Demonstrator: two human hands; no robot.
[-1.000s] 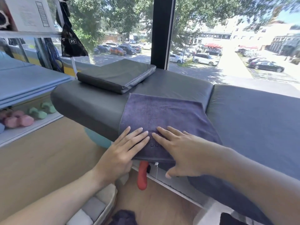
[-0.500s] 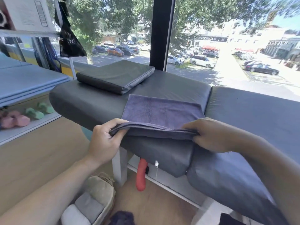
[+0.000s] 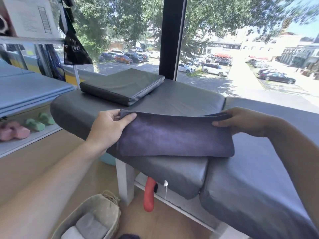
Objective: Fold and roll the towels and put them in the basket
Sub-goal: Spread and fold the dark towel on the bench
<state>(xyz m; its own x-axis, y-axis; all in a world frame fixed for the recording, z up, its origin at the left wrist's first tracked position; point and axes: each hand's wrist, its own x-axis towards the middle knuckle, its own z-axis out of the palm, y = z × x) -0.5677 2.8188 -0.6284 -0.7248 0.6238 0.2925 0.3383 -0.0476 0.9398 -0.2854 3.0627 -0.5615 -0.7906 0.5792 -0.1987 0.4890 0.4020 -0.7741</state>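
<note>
towel (image 3: 174, 135) on table (image 3: 181, 99), cushion (image 3: 124, 85) behind, basket (image 3: 103, 209) below left

bare padded bench (image 3: 181, 100) beyond, black cushion (image 3: 124, 85) far-left

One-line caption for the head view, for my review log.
Left hand and right hand pinch the purple towel's corners, folding it over on the grey padded table.

Bright daylight floods through the window (image 3: 241, 57), overexposing the street; wide-angle edges bend
</note>
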